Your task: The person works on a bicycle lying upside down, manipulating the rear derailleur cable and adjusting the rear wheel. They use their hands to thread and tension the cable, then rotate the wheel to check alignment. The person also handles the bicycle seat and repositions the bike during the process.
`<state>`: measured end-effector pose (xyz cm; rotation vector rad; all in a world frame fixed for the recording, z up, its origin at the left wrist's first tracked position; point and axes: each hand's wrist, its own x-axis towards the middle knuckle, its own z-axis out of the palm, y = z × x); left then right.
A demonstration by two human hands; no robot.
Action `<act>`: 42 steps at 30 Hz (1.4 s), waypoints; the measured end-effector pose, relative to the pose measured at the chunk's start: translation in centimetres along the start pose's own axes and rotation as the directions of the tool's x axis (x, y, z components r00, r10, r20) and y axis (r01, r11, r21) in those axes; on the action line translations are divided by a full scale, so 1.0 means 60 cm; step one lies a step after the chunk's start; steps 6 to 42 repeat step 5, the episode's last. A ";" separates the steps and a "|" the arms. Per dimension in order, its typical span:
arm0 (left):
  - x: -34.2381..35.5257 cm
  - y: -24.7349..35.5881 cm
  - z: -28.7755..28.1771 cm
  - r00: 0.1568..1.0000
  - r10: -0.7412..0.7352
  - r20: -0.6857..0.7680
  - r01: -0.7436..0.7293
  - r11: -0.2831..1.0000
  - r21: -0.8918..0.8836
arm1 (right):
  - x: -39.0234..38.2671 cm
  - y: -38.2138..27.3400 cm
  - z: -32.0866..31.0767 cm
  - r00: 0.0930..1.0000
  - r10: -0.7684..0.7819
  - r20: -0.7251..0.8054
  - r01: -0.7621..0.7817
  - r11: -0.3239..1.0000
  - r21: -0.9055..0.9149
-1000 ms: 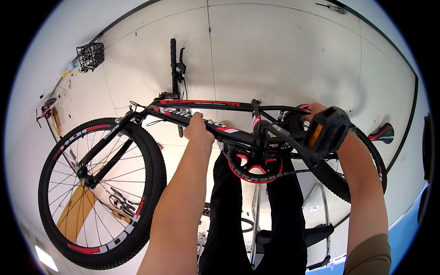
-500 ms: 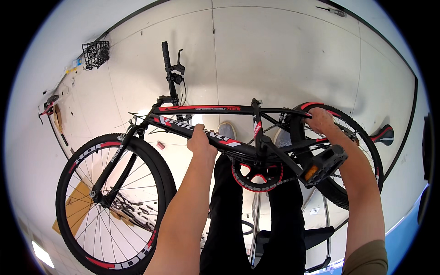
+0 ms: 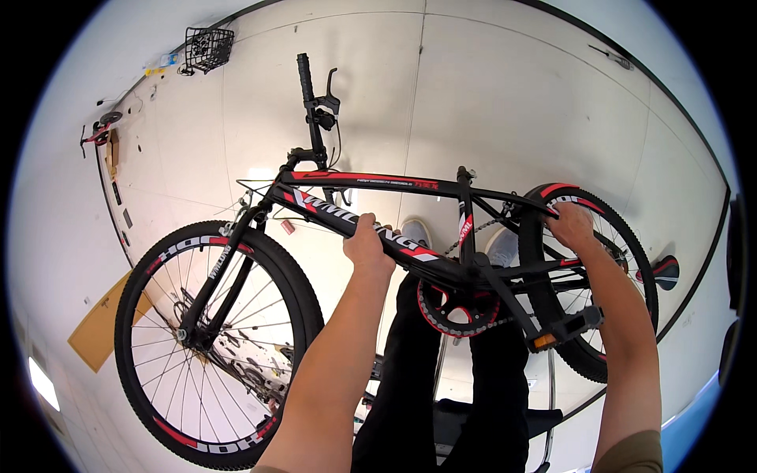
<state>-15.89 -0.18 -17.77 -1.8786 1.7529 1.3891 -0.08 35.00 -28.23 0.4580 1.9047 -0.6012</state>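
Observation:
A black bicycle frame (image 3: 323, 209) with red and white markings stretches across the view in front of my legs. My left hand (image 3: 369, 246) is closed around its thick down tube. My right hand (image 3: 572, 227) grips the seat stay by the rear wheel (image 3: 538, 296). On the left is the front wheel (image 3: 309, 303), in its fork. The handlebar (image 3: 306, 79), with a brake lever, points away from me. Low in the middle sit the red-edged chainring (image 3: 426, 309) and a black pedal (image 3: 566, 328) with an orange reflector. No saddle shows on the seat tube.
A saddle (image 3: 667, 272) lies on the floor beyond the rear wheel. At the far left are a black wire basket (image 3: 209, 49) and a small red bike (image 3: 101, 135). A cardboard sheet (image 3: 102, 327) and scattered parts lie behind the front wheel. A dark-seated chair (image 3: 544, 422) stands behind my legs.
The bicycle sits further right in the view, as do the floor items, so the view has turned. The pedal has tilted and appears smaller. Both hands keep their holds.

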 end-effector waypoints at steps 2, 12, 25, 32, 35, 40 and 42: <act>-0.001 0.000 0.001 1.000 -0.003 -0.009 0.003 1.000 -0.008 | 0.002 -0.003 -0.007 1.000 0.000 0.012 0.000 1.000 -0.005; -0.005 0.002 -0.001 1.000 -0.012 -0.001 0.012 1.000 0.002 | 0.003 -0.003 -0.010 0.998 0.029 0.048 -0.030 0.999 0.022; -0.005 0.002 -0.001 1.000 -0.012 -0.001 0.012 1.000 0.002 | 0.003 -0.003 -0.010 0.998 0.029 0.048 -0.030 0.999 0.022; -0.005 0.002 -0.001 1.000 -0.012 -0.001 0.012 1.000 0.002 | 0.003 -0.003 -0.010 0.998 0.029 0.048 -0.030 0.999 0.022; -0.005 0.002 -0.001 1.000 -0.012 -0.001 0.012 1.000 0.002 | 0.003 -0.003 -0.010 0.998 0.029 0.048 -0.030 0.999 0.022; -0.005 0.002 -0.001 1.000 -0.012 -0.001 0.012 1.000 0.002 | 0.003 -0.003 -0.010 0.998 0.029 0.048 -0.030 0.999 0.022; -0.005 0.002 -0.001 1.000 -0.012 -0.001 0.012 1.000 0.002 | 0.003 -0.003 -0.010 0.998 0.029 0.048 -0.030 0.999 0.022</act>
